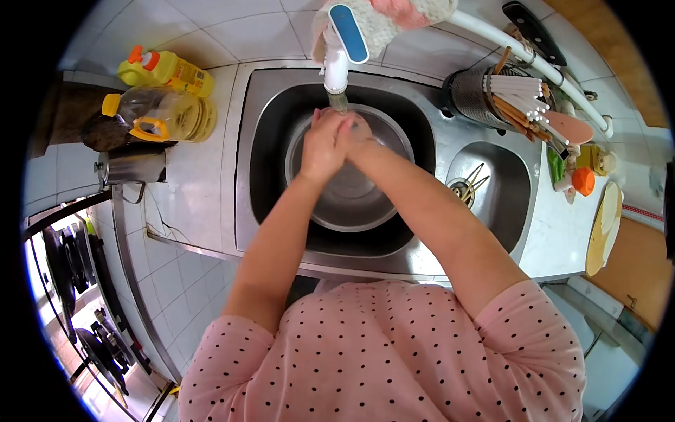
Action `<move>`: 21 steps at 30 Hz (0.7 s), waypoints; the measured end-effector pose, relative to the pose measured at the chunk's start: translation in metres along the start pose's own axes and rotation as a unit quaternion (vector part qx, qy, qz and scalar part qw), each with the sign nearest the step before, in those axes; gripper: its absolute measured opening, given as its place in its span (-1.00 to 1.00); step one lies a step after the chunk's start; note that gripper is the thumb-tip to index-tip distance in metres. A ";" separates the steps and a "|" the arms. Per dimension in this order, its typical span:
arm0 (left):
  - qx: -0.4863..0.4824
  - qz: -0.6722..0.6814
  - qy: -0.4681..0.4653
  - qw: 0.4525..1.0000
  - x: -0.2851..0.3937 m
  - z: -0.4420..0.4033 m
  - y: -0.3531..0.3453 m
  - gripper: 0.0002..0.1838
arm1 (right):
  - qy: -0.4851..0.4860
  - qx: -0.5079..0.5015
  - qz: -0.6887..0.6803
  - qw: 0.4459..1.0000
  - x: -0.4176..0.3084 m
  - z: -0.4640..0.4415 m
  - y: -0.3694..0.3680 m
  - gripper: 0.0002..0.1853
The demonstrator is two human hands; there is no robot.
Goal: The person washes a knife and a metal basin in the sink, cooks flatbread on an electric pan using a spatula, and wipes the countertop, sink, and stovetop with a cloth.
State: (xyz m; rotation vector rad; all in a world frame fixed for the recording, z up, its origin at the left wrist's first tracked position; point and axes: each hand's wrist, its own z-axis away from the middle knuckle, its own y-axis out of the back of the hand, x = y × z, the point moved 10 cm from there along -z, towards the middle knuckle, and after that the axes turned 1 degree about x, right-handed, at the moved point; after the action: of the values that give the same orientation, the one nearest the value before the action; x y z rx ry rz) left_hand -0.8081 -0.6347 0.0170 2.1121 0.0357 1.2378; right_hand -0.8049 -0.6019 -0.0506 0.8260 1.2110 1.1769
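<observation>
My left hand [325,146] and my right hand [359,136] are clasped together just below the spout of a white faucet [337,74] with a blue-topped lever. Their fingers press round each other, and many fingertips are hidden. I see no object between them. Beneath both hands sits a round metal basin [349,226], inside the larger bowl of a steel sink [264,179]. The basin's inside looks grey and wet; how much water it holds is unclear.
On the left counter stand an oil bottle [169,112] and a yellow jug [184,76]. At right are a chopstick holder [470,96], a small side sink [503,204] holding thin sticks, and an orange-capped jar [583,181]. A cloth [394,17] hangs behind the faucet.
</observation>
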 end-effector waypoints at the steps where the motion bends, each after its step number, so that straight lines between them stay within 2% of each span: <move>1: -0.017 -0.001 0.069 0.997 -0.024 -0.006 -0.005 -0.82 | 0.013 0.061 0.013 0.998 0.000 0.004 0.010 -0.48; 2: -0.033 -0.001 0.137 0.990 -0.048 -0.008 -0.009 -0.81 | 0.028 0.122 0.026 0.992 -0.002 0.008 0.019 -0.46; 3: -0.018 0.003 0.150 0.988 -0.058 -0.013 -0.005 -0.80 | 0.017 0.013 0.082 0.996 -0.004 0.009 0.014 -0.43; 6: 0.017 0.023 0.181 0.983 -0.083 -0.012 0.001 -0.76 | 0.084 0.147 0.027 0.985 -0.009 0.043 0.034 -0.40; 9: 0.028 0.019 0.187 0.982 -0.097 0.014 -0.004 -0.72 | -0.008 0.176 -0.003 0.984 0.028 0.073 0.028 -0.38; 12: -0.095 -0.036 0.232 0.967 -0.114 0.064 -0.031 -0.74 | -0.256 0.100 -0.044 0.960 0.101 0.097 -0.022 -0.34; 13: -0.135 -0.147 0.152 0.968 -0.106 0.077 -0.034 -0.74 | -0.296 0.056 -0.088 0.949 0.115 0.102 -0.039 -0.34; 15: -0.206 -0.358 -0.018 0.911 -0.089 0.105 -0.048 -0.69 | -0.370 -0.029 -0.172 0.912 0.137 0.107 -0.065 -0.32; 16: -0.301 -0.353 0.047 0.884 -0.108 0.122 -0.063 -0.68 | -0.353 -0.028 -0.158 0.922 0.138 0.102 -0.061 -0.33; 18: -0.479 -0.328 0.173 0.796 -0.136 0.168 -0.087 -0.63 | -0.319 -0.024 -0.128 0.939 0.135 0.096 -0.048 -0.36; 20: -0.529 -0.211 0.106 0.815 -0.111 0.189 -0.117 -0.64 | -0.272 0.023 -0.156 0.949 0.123 0.090 -0.019 -0.42; 21: -0.483 -0.151 0.038 0.862 -0.089 0.185 -0.128 -0.65 | -0.247 0.046 -0.170 0.953 0.116 0.088 -0.010 -0.45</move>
State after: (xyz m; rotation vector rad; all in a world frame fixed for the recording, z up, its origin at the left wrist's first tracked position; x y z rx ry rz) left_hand -0.6738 -0.6667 -0.1816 1.1237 -0.1799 0.8630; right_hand -0.7235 -0.4830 -0.0710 0.8743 0.9424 0.5877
